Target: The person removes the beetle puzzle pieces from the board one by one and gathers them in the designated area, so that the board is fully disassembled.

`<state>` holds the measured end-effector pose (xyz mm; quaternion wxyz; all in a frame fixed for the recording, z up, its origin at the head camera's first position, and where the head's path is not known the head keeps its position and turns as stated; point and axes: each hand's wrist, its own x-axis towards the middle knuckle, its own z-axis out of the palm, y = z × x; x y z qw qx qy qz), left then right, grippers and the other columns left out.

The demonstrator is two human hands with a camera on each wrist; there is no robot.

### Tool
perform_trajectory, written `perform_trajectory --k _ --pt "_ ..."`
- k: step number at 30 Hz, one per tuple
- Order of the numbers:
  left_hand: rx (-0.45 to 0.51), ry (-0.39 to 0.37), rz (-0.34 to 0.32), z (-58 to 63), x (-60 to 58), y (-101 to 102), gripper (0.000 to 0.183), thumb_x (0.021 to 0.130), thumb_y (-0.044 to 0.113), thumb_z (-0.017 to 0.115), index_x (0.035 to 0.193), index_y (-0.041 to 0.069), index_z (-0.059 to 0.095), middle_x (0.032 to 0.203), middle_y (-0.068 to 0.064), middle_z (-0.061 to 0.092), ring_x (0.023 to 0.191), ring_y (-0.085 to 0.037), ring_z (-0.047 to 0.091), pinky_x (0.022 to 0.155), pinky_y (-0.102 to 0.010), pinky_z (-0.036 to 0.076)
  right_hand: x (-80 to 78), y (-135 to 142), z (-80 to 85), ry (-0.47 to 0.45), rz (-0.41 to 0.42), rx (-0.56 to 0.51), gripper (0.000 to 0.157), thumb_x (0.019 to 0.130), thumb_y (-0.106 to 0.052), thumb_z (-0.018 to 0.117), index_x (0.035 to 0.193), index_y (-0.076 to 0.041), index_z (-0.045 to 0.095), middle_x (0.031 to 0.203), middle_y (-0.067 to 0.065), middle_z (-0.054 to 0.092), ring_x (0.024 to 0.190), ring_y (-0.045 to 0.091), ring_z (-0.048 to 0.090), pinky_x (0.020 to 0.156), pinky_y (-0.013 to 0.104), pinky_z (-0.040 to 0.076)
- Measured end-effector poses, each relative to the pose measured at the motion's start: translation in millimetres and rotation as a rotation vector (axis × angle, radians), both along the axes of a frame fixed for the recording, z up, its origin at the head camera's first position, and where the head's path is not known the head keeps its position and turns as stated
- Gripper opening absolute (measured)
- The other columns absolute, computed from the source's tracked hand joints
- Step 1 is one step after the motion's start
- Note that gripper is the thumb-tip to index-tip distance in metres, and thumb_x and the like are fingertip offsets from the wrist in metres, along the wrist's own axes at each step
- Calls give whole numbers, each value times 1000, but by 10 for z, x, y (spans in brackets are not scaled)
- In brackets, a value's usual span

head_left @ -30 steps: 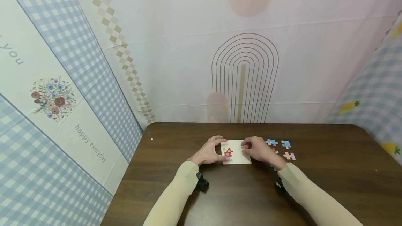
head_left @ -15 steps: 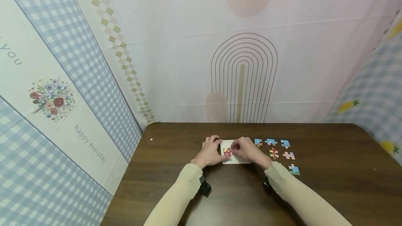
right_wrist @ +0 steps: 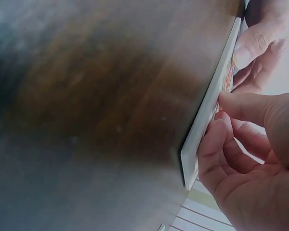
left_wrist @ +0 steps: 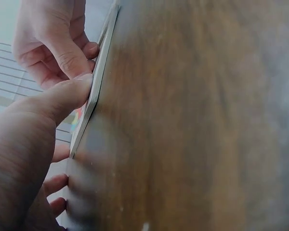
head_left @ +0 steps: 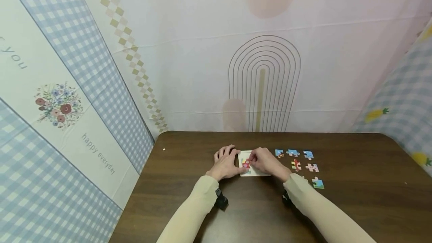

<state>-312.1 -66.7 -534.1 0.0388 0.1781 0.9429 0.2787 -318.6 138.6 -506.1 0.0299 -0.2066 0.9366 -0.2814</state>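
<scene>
A pale, flat puzzle tray (head_left: pixel 260 173) lies on the table between my hands, with a red and pink printed patch (head_left: pixel 246 164) at its left end. My left hand (head_left: pixel 225 165) spans that end, fingers spread, thumb pressing near the front edge and index finger at the far left corner. Low over the tray, my right hand (head_left: pixel 266 161) pinches a puzzle piece against the patch's right side; its fingertips mostly hide the piece. In the right wrist view the thumb and fingers of the right hand (right_wrist: pixel 250 144) meet right at the tray (right_wrist: pixel 209 103).
Several loose jigsaw pieces lie in rows right of the tray, among them a blue one (head_left: pixel 293 153), a red one (head_left: pixel 296 165) and a pink one (head_left: pixel 312 167). The right sleeve (head_left: pixel 317 201) partly covers the lowest row. A patterned cloth (head_left: pixel 189 66) hangs behind the brown table (head_left: pixel 189 141).
My right hand has moved left across the tray to the printed patch, uncovering more loose pieces. The left hand stays at the tray's left end, its fingers spread a little wider.
</scene>
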Motion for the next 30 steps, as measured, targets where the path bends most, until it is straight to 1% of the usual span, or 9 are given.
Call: perform_trajectory --k 2,4,9,12,17,22,24,30 --pt "7 1 0 -53 -31 4 71 91 47 84 150 13 60 175 -14 37 162 -42 27 129 -67 19 0 0 5 -2 -1 2 9 94 -1 79 86 -5 77 78 2 73 68 8 58 64 23 48" --pt "11 4 -3 -78 -46 -1 71 91 47 84 149 14 60 175 -13 36 163 -42 27 129 -67 18 0 1 10 -2 0 0 9 94 0 79 86 -4 77 78 3 73 67 9 57 63 23 47" --pt "22 -17 -15 -98 -70 -21 72 91 47 84 151 16 59 176 -13 35 164 -42 25 130 -67 17 10 -4 22 -2 6 0 8 94 1 79 87 -4 76 79 3 72 68 10 56 63 23 47" --pt "22 -31 -19 -88 -69 -28 72 92 47 84 151 15 58 177 -13 33 164 -42 24 131 -67 16 13 -10 21 -4 5 3 8 95 0 78 88 -4 77 80 4 72 68 10 56 64 24 48" --pt "16 -43 -18 -37 -53 -26 72 92 44 83 152 14 57 177 -14 33 164 -42 23 131 -66 17 15 -26 18 5 -7 8 9 94 1 77 87 -4 76 80 4 72 69 11 57 65 26 49" --pt "-19 -41 -20 69 -14 -23 71 93 45 82 152 15 57 176 -14 34 163 -42 26 130 -64 21 19 -35 18 12 -24 18 10 93 2 76 86 -5 75 79 3 70 70 12 57 66 27 49" --pt "-29 -39 -21 94 -1 -25 71 93 46 82 152 15 57 176 -13 34 163 -41 26 129 -63 22 21 -38 15 10 -30 16 10 93 2 75 85 -5 74 79 3 70 70 12 57 66 27 49" --pt "-43 -52 -14 92 6 -23 72 94 48 82 154 17 56 177 -11 33 164 -39 25 131 -62 21 27 -41 1 22 -20 9 12 92 3 74 84 -5 73 78 3 69 69 12 56 65 26 48"
